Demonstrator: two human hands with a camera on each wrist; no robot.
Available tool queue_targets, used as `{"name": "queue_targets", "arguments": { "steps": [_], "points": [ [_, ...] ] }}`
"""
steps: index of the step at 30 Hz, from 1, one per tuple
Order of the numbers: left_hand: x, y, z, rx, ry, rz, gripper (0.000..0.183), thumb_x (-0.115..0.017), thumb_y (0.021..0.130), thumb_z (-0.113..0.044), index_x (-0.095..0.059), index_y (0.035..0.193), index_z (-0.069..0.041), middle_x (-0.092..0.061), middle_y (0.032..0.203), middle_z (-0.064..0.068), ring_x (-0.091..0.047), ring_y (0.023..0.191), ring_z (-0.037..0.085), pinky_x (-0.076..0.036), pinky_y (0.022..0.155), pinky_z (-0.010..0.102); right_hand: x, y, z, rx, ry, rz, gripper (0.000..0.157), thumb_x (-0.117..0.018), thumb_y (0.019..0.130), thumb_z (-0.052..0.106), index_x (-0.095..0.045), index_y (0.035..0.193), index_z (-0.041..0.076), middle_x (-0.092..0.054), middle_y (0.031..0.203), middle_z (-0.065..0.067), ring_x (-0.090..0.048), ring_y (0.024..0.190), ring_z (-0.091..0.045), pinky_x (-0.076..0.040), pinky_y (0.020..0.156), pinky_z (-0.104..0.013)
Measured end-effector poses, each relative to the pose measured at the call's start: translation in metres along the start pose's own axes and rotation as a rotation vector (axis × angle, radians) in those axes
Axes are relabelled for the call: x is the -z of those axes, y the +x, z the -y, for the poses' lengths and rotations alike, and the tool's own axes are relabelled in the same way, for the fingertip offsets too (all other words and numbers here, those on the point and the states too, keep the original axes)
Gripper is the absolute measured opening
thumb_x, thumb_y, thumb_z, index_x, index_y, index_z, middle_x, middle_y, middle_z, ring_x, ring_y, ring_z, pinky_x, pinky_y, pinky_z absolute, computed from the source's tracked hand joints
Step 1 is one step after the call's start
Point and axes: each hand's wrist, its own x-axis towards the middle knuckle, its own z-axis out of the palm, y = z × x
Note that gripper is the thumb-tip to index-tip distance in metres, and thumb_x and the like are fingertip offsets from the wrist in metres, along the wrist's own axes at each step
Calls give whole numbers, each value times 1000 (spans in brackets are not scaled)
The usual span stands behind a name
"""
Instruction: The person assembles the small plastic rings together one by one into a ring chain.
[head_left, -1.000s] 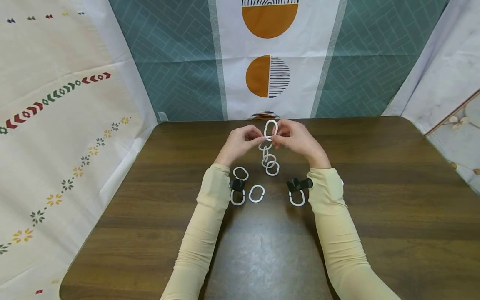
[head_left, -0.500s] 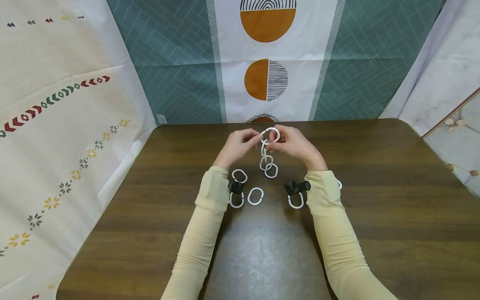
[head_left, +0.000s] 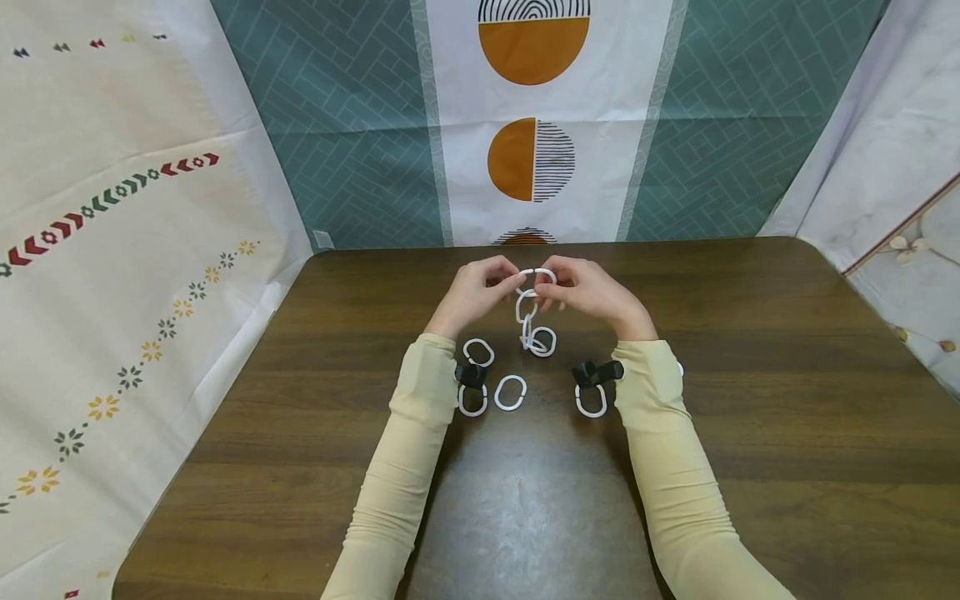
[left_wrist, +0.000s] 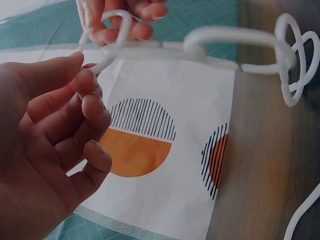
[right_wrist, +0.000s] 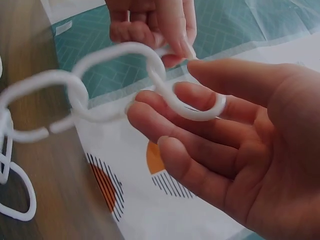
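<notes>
Both hands hold the top white plastic chain link [right_wrist: 200, 115] above the far part of the table. The thumb and fingertips of my left hand [head_left: 476, 289] pinch one side of it. My right hand [head_left: 592, 292] has the other end between thumb and fingers, its remaining fingers loosely bent, as the right wrist view shows. Joined to this link, a chain of several white links [head_left: 527, 308] hangs below; its lowest link [head_left: 543, 342] seems to touch the table. A small gap in one hanging link [right_wrist: 49, 130] is visible. Fingertips partly hide the held link.
Loose white links lie on the brown wooden table [head_left: 300, 467]: one [head_left: 478, 352] and another [head_left: 472, 402] by the left wrist, one [head_left: 511, 392] near the middle, one [head_left: 591, 402] under the right wrist's black camera mount [head_left: 597, 372]. The right sleeve mostly covers another link [head_left: 680, 368].
The top link has tipped from upright to lying sideways between the hands, and it sits lower. My left fingers have moved onto its side. The hanging links have swung and bunched near the table.
</notes>
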Motion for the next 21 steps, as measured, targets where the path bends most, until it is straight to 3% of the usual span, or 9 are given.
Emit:
{"name": "queue_targets", "arguments": {
  "steps": [8, 13, 17, 21],
  "points": [
    [2, -1, 2, 0, 15, -29, 17, -63, 94, -25, -66, 94, -8, -64, 78, 20, -53, 65, 16, -39, 60, 26, -1, 0, -6, -13, -18, 56, 12, -56, 97, 12, -57, 104, 1, -70, 91, -20, -65, 73, -10, -51, 68, -28],
    [3, -2, 3, -5, 10, -53, 16, -64, 94, -25, -66, 94, -9, -63, 77, 19, -53, 64, 16, -39, 60, 26, 2, -3, -7, -43, -53, 28, 14, -56, 97, 10, -57, 108, 2, -72, 92, -20, -66, 74, -15, -52, 72, -35],
    [4, -1, 1, -18, -4, -48, 17, -63, 94, -25, -66, 95, -8, -63, 78, 21, -53, 65, 17, -39, 61, 26, 5, -4, -4, -53, -73, 10, 15, -56, 97, 11, -57, 110, 2, -72, 92, -20, -67, 78, -23, -50, 71, -31],
    [6, -1, -1, -13, -3, -65, 17, -63, 95, -26, -66, 95, -9, -61, 74, 15, -53, 65, 17, -40, 62, 26, 7, -4, 0, -46, -93, 13, 18, -56, 97, 12, -56, 112, 2, -72, 93, -20, -67, 77, -20, -50, 71, -29]
  ]
}}
